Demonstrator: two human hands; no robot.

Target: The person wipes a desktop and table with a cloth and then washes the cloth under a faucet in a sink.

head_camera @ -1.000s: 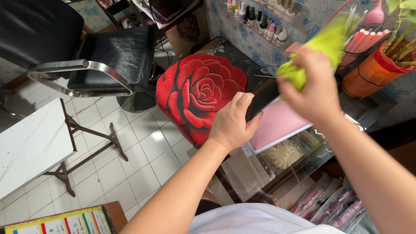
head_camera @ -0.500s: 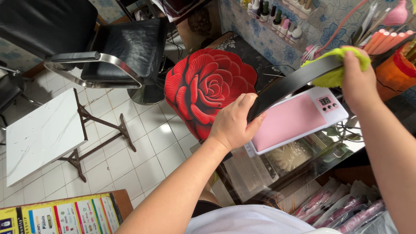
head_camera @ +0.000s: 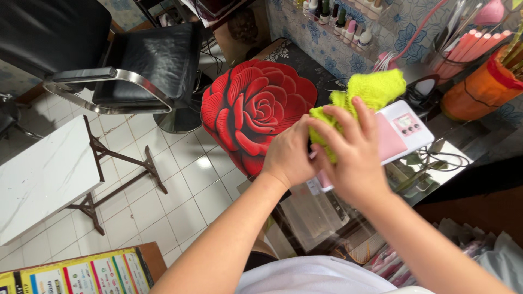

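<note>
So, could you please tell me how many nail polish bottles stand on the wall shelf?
6 nail polish bottles show, in a row on the shelf at the top, above the yellow-green cloth; more may be cut off by the frame's top edge.

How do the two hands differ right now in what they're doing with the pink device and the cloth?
The right hand lies on top, fingers spread, pressing the yellow-green cloth onto the pink and white device; the left hand sits lower at the device's near end, bare of cloth, and seems to steady it. The right hand partly covers the left hand. Both meet over the glass table.
</note>
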